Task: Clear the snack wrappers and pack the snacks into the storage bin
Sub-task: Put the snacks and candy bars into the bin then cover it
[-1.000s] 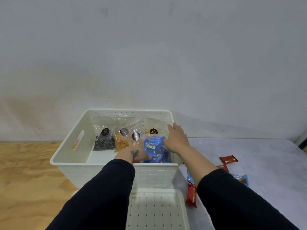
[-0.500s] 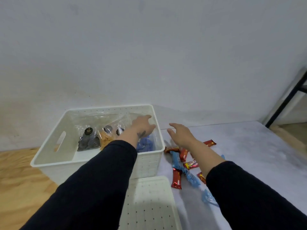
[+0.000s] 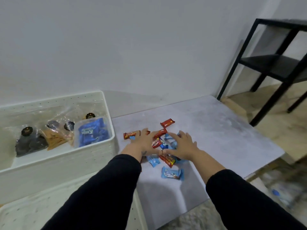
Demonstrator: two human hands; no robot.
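You're looking at a matt white plastic storage bin, its walls dotted with small holes and ribbed outside. Inside it, clear glossy film bags crinkle and catch the light beside a shiny blue packet. The tabletop reads as smooth, matt, mottled grey, perhaps stone-look laminate. On it, the red bars and pale blue wrappers are glossy foil. Your sleeves are matt black cloth. The shelf frame looks like matt black metal.
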